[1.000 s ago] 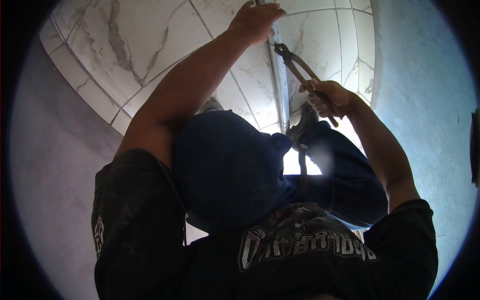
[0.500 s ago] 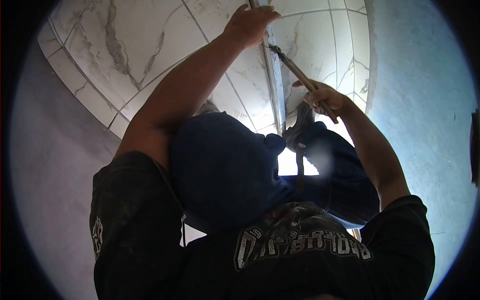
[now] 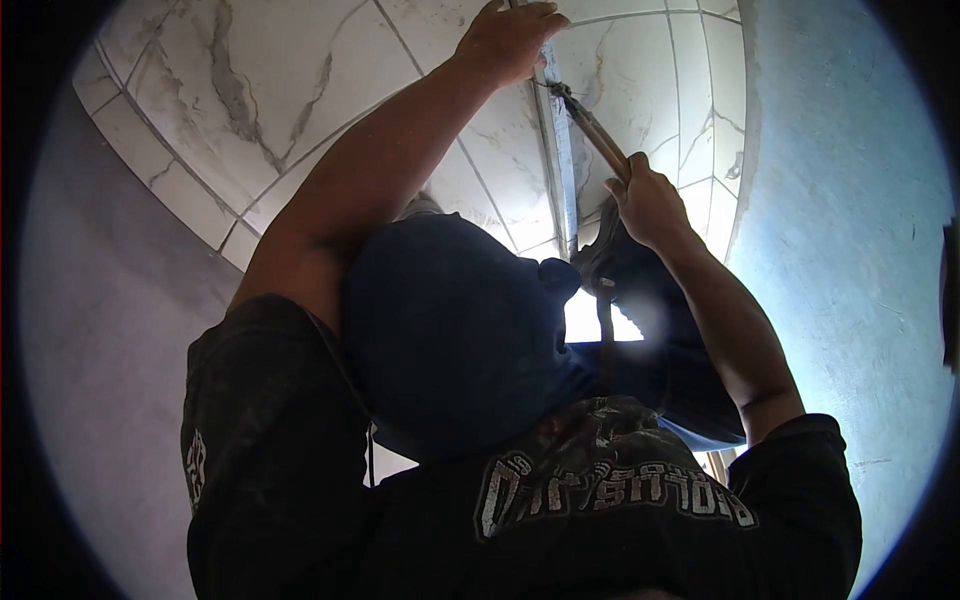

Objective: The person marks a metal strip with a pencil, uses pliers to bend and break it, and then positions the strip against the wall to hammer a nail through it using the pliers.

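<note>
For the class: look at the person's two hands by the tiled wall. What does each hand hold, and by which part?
The right hand grips the pincers by the handles, head at the metal strip. The left hand holds that strip near its top.

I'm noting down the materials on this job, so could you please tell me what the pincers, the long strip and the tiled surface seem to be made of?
The pincers look like dark bare metal, dull and unpainted, though backlight hides detail. The long strip seems to be light metal, perhaps aluminium: thin, straight, with a pale sheen. The tiled surface looks like glazed ceramic or porcelain with printed marble veining and visible grout lines.
</note>
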### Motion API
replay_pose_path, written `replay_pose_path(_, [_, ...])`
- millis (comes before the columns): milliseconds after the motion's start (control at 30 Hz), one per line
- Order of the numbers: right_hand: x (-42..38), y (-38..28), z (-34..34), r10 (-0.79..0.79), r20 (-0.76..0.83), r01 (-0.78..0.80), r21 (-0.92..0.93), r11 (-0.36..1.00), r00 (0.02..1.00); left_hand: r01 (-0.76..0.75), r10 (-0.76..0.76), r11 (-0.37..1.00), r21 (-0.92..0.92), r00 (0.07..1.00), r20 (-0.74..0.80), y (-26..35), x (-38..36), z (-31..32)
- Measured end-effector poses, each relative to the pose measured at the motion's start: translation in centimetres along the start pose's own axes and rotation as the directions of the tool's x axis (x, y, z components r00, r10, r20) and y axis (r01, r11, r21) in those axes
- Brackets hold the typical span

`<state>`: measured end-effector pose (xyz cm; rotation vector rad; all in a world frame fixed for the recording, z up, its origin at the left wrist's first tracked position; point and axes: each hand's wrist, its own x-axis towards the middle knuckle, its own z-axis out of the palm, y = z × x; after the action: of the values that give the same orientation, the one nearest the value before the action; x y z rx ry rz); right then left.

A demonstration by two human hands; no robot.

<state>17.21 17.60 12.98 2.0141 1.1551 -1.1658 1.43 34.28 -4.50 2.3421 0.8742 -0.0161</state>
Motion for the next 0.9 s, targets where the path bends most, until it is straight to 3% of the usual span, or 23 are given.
replay_pose_path(67, [0.3,0.7,0.3,0.039,0.066,-0.042,0.053,0.998,0.997,-0.02,0.02,1.0,-0.007,0.999,0.047,0.3,-0.2,0.0])
replay_pose_path(133, [1.4,2.0,0.2,-0.056,0.164,0.02,0.216,0.976,0.985,-0.014,0.014,1.0,0.007,0.999,0.044,0.2,0.0,-0.4])
replay_pose_path(167, [1.7,2.9,-0.6,-0.057,0.158,0.022,0.213,0.977,0.986,-0.014,0.013,1.0,0.008,0.999,0.037,0.1,0.1,-0.3])
replay_pose_path(200, [2.0,3.7,-1.7,-0.104,0.446,-0.189,0.564,0.804,0.889,-0.022,0.022,1.0,-0.005,1.0,0.016,-0.1,0.2,0.2])
replay_pose_path(233, [2.2,4.1,-2.3,-0.267,0.646,-0.469,0.726,0.502,0.715,-0.027,0.027,0.999,-0.02,1.0,-0.002,-0.3,0.2,0.6])
replay_pose_path(267, [1.8,3.8,-2.5,-0.25,0.632,-0.512,0.756,0.409,0.734,-0.016,0.016,1.0,-0.02,1.0,-0.006,-0.4,0.1,0.8])
replay_pose_path(300, [2.1,3.8,-2.6,-0.252,0.635,-0.509,0.752,0.418,0.73,-0.039,0.039,0.999,0.017,0.999,-0.034,-0.4,0.2,1.1])
replay_pose_path(400, [2.8,5.1,-2.2,-0.44,0.636,-0.583,0.767,0.268,0.634,-0.047,0.048,0.998,0.05,0.999,-0.012,0.0,-0.2,0.6])
replay_pose_path(533, [3.1,5.4,-3.0,-0.494,0.65,-0.609,0.746,0.269,0.577,-0.022,0.021,0.999,0.026,0.998,0.062,0.2,0.0,-0.8])
replay_pose_path(667, [2.2,2.7,-4.9,-0.171,0.634,-0.394,0.644,0.656,0.754,-0.048,0.051,0.998,0.047,0.997,-0.051,-0.3,0.0,1.3])
replay_pose_path(800, [1.3,-0.3,-5.6,0.008,0.584,-0.35,0.476,0.807,0.812,-0.052,0.054,0.997,0.052,0.998,-0.041,-0.1,0.0,0.6])
replay_pose_path(900, [1.4,-0.8,-6.0,0.015,0.551,-0.276,0.395,0.876,0.834,-0.031,0.03,0.999,0.013,0.999,0.012,0.2,-0.2,-0.3])
